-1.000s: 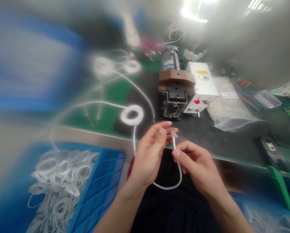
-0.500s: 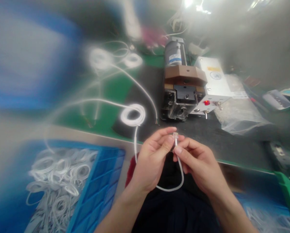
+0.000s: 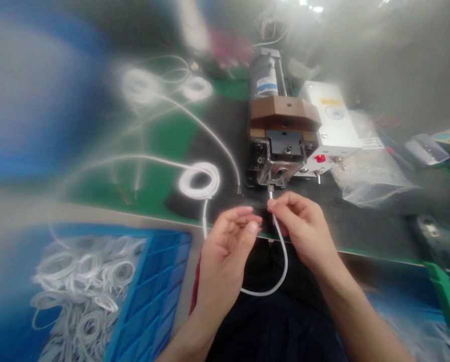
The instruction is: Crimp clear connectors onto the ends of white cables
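Between the thumb and fingers of my right hand (image 3: 302,221) is a white cable (image 3: 284,251), pinched just below its clear plug (image 3: 270,188). The plug points away from me, at the front opening of a crimping machine (image 3: 285,136) with a clear guard. My left hand (image 3: 228,251) is off the plug, fingers curved and apart, with nothing visible between them. From the plug the cable loops down behind my left hand. A white cable coil (image 3: 199,181) lies on the dark mat, its lower strand running down behind that hand. Another cable's stripped end (image 3: 239,190) lies left of the machine.
A white control box (image 3: 330,120) with a red lit switch stands right of the machine, beside a clear plastic bag (image 3: 375,176). At lower left a blue crate (image 3: 153,281) holds several cable coils. Another person's blurred hand (image 3: 234,48) is across the table.
My right hand has moved the plug forward from between both hands to the machine's front. The left hand has let go of it and stays back, lower left.
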The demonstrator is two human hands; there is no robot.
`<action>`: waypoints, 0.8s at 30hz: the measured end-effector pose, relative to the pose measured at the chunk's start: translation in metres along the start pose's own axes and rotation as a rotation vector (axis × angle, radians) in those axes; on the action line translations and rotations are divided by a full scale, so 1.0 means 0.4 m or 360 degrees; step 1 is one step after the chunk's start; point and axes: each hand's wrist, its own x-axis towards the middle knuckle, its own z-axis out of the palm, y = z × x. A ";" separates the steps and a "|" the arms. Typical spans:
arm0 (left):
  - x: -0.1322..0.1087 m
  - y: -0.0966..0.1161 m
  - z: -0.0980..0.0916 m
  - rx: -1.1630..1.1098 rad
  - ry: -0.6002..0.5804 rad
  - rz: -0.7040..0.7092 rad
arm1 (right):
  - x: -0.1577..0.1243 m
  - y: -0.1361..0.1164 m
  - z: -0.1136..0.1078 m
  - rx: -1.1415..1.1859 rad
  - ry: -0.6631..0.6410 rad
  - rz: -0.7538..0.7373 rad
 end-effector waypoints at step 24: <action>0.001 -0.001 -0.001 -0.0036 0.0089 -0.0009 | 0.048 -0.021 0.022 0.0212 0.0129 0.0108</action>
